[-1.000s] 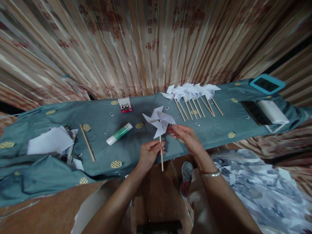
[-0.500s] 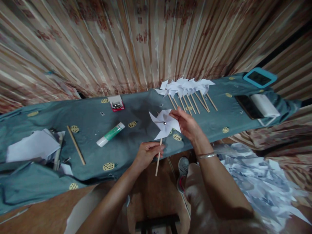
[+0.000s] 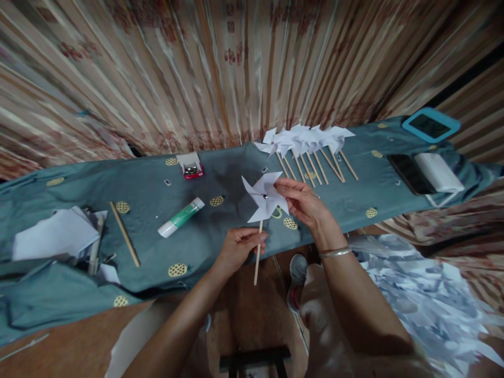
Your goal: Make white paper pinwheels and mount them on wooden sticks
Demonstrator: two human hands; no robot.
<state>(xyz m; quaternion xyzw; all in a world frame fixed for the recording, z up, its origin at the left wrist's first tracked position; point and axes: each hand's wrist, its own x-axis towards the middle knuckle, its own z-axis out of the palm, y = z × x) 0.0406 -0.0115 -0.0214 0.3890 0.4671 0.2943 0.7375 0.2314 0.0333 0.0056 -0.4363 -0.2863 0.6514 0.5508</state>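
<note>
A white paper pinwheel point(image 3: 264, 198) on a thin wooden stick stands almost upright near the table's front edge, a silver pin at its centre. My left hand point(image 3: 239, 249) pinches the stick below the blades, and the stick's lower end sticks out under the fingers. At the pinwheel's right side, the bent fingers of my right hand point(image 3: 305, 203) close on a blade's edge; part of their contact is hard to make out. Behind it lies a row of several finished white pinwheels point(image 3: 309, 140), blades overlapping and sticks pointing toward me.
On the teal cloth point(image 3: 232, 210) lie a glue stick point(image 3: 181, 217), an open red box of pins point(image 3: 192, 170), a wooden stick point(image 3: 125, 234) and white paper sheets point(image 3: 57, 233). A phone point(image 3: 410, 173) and a blue-framed clock point(image 3: 431, 125) are right. White paper pieces point(image 3: 425, 294) heap below.
The pinwheel's blades have turned slightly. My right hand's fingers have shifted from behind a blade to its edge, while my left hand keeps its hold on the stick. The view has shifted slightly.
</note>
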